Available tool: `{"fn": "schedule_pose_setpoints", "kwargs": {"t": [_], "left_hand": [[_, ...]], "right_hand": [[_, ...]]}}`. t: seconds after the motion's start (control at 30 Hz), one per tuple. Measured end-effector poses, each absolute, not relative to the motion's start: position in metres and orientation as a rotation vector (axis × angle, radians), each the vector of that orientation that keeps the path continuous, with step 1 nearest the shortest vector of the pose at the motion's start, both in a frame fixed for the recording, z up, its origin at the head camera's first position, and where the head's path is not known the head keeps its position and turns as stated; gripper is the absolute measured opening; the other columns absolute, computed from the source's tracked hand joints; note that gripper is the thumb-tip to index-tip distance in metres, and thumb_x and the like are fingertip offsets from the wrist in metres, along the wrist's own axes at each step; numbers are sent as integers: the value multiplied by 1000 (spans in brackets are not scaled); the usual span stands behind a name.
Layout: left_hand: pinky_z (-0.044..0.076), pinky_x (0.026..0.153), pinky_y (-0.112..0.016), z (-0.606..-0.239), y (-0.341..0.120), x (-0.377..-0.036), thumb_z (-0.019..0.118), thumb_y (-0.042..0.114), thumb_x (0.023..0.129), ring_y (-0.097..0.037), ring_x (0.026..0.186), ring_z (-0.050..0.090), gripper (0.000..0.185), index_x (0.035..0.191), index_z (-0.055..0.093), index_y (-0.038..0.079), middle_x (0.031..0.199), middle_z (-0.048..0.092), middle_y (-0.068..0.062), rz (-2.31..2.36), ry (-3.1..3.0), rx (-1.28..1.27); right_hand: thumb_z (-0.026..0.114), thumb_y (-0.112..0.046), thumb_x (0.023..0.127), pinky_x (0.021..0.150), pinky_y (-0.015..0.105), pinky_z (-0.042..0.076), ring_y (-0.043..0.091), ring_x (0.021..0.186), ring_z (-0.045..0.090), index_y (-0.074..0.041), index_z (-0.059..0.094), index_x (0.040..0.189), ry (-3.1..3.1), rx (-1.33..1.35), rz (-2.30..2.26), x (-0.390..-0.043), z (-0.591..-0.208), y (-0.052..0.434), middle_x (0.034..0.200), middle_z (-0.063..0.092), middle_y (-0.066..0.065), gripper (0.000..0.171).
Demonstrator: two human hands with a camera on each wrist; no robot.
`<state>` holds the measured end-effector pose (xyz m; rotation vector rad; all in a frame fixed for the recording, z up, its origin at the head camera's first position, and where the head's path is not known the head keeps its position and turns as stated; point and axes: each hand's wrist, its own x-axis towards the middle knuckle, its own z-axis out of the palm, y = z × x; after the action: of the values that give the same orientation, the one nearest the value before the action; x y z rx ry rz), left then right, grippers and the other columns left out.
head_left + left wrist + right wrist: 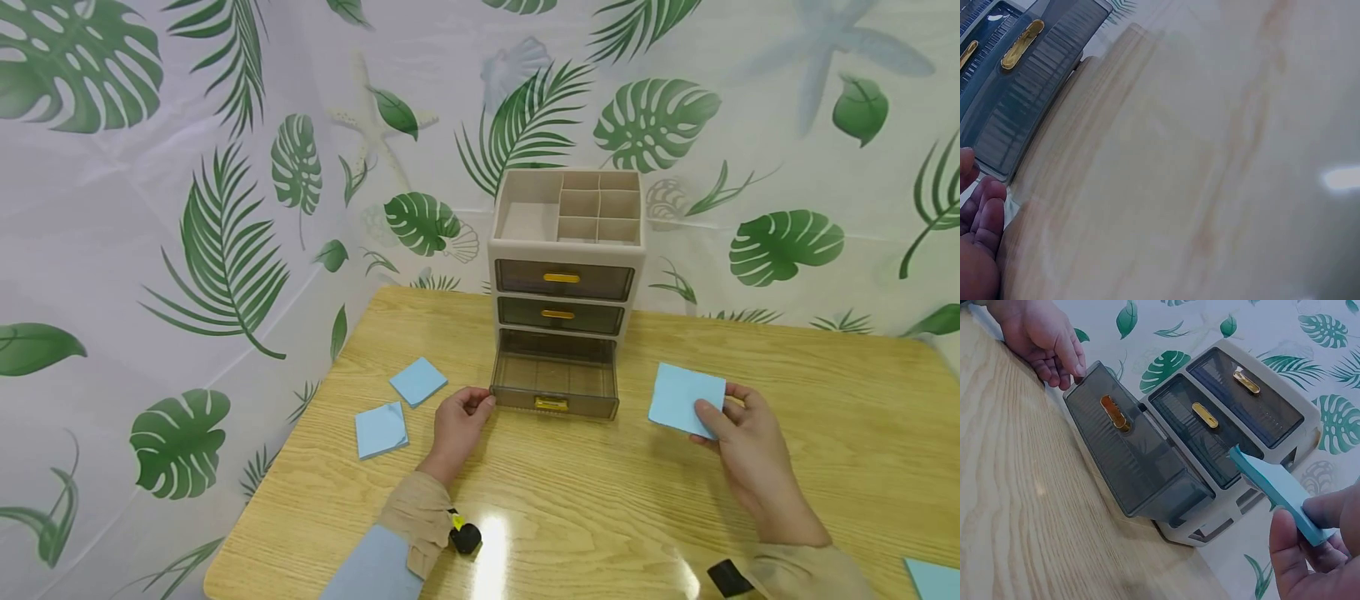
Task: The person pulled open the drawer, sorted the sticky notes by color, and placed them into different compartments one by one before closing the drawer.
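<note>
A beige organizer [525, 221] with three smoky drawers and gold handles stands at the back of the wooden table [600, 500]. Its bottom drawer [555, 387] [1129, 456] is pulled out. My left hand [480, 402] [1063, 362] holds that drawer's left front corner with curled fingers. In the left wrist view only the palm edge [979, 237] and a drawer front [1016, 106] show. To the right of the organizer, my right hand [720, 412] [1310, 544] pinches a light blue sticky-note pad [684, 398] [1272, 487] just above the table.
Two more blue pads [417, 381] [381, 430] lie on the table left of the organizer, and a third pad [933, 577] shows at the bottom right corner. A leaf-print cloth hangs behind and to the left. The table's left edge is near.
</note>
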<state>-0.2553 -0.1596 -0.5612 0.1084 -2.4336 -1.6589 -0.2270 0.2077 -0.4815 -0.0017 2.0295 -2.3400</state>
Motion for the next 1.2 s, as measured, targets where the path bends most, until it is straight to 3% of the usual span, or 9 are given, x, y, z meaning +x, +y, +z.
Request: {"fn": "schedule_pose_setpoints", "kwargs": {"t": [0.13,0.27,0.43,0.6,0.8,1.07,1.2], "left_hand": [[47,62,-24,-561,-159,-255,67,21,93,-11,72,56,11,96,72,11,80,64,1,-1662,-2432,105],[47,62,-24,-561,-160,-255,67,20,93,-11,72,56,11,96,72,11,80,64,1,-1662,-2431,107],[48,63,-25,-560,-160,-254,66,21,93,-11,72,56,11,96,72,11,80,64,2,-1658,-2434,113],[48,62,-25,-559,-160,-254,66,20,93,-11,72,56,11,96,72,11,80,64,1,-1652,-2436,109],[47,61,-24,-560,-159,-254,66,21,93,-11,71,56,12,96,72,10,79,64,1,-1658,-2435,107],[50,67,-26,-559,-162,-255,64,26,94,-14,77,60,20,100,70,8,85,66,-3,-1822,-2387,130],[51,70,-29,-552,-165,-255,63,30,95,-19,80,61,24,104,69,9,90,67,-9,-1893,-2377,104]], "right_hand": [[61,-15,95,65,23,54,9,86,63,-6,38,136,2098,-60,-2369,-228,-480,203,103,60,-1,48],[62,-14,94,62,21,53,9,82,64,-3,36,144,2127,-72,-2387,-228,-476,197,100,64,-3,57],[66,-10,92,59,21,53,10,76,66,-7,45,131,2120,-46,-2399,-231,-470,191,91,68,-1,45],[67,-7,91,65,20,53,8,81,64,-3,49,128,2206,-65,-2307,-233,-468,185,96,65,-1,41],[66,-15,92,71,18,52,7,86,60,1,52,120,2403,-32,-2159,-241,-465,175,98,60,-1,35],[63,-12,94,68,21,54,6,83,62,7,54,121,2564,-111,-2051,-260,-456,151,97,63,-5,34],[63,-13,95,65,23,54,7,81,62,6,55,120,2601,-172,-2007,-268,-453,140,101,64,5,33]]}}
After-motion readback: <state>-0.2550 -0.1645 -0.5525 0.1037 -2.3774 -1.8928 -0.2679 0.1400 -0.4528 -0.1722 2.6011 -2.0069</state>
